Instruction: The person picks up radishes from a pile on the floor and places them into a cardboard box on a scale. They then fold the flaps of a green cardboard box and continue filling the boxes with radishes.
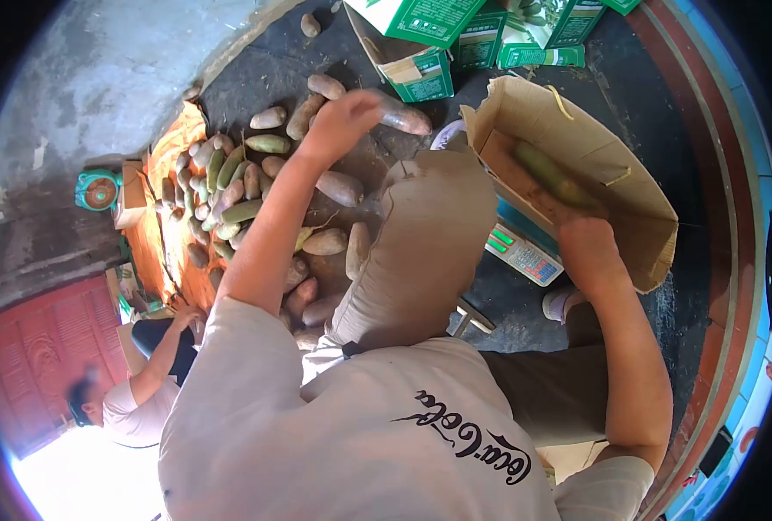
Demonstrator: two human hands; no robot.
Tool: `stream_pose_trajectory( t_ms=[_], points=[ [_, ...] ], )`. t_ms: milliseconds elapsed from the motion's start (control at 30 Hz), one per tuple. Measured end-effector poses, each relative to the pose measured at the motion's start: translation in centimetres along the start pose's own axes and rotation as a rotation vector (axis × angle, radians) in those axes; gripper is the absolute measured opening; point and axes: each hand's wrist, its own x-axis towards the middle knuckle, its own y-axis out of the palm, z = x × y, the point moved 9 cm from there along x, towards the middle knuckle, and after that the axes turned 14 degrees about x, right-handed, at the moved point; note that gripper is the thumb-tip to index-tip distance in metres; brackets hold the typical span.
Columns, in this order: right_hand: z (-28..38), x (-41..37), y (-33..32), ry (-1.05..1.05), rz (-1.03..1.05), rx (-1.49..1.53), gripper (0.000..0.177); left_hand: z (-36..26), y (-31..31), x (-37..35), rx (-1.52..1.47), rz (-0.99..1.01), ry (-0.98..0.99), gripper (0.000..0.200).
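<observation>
Inside an open cardboard box, my right hand is closed around the lower end of a long green gourd, which looks blurred. My left hand is over the pile side, its blurred fingers overlapping the end of a large brownish gourd on the floor. More brown and green gourds lie loose around and below my left forearm. Partly under the box is a digital scale with green lit displays and a keypad.
Green-and-white printed cartons stand at the top. A pile of gourds spreads over an orange sheet at left, near a small green fan. Another person sits at lower left by a red door. My bent knee sits between my arms.
</observation>
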Motion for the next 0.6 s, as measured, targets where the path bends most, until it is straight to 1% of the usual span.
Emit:
stream_pose_trajectory(
  t_ms=[67,133,200,267,367,467,567,600],
  points=[
    [-0.7,0.2,0.5,0.052,0.049,0.059,0.014,8.6,2.9,-1.8,0.106,0.024,-0.112,0.031],
    [-0.8,0.0,0.3,0.049,0.031,0.067,0.014,13.0,5.8,-4.7,0.443,0.064,-0.114,0.032],
    [-0.9,0.0,0.6,0.041,0.039,0.068,0.014,21.4,10.6,-8.3,0.475,0.276,-0.389,0.034],
    [-1.0,0.0,1.1,0.031,0.075,0.064,0.015,25.7,14.3,-11.7,0.389,0.248,-0.430,0.035],
    [-0.3,-0.1,-0.3,0.001,-0.028,0.067,0.015,29.0,18.9,-16.0,0.426,0.381,-0.559,0.040],
    [-0.1,0.0,-0.9,0.012,-0.012,0.079,0.014,29.6,21.7,-18.4,0.474,0.499,-0.671,0.051],
    [-0.2,0.1,-0.9,0.021,-0.028,0.118,0.011,29.5,24.1,-18.0,0.806,0.452,-0.523,0.058],
    [-0.2,0.1,-0.7,0.028,-0.028,0.130,0.011,29.3,24.6,-17.9,0.759,0.473,-0.567,0.057]
  ],
)
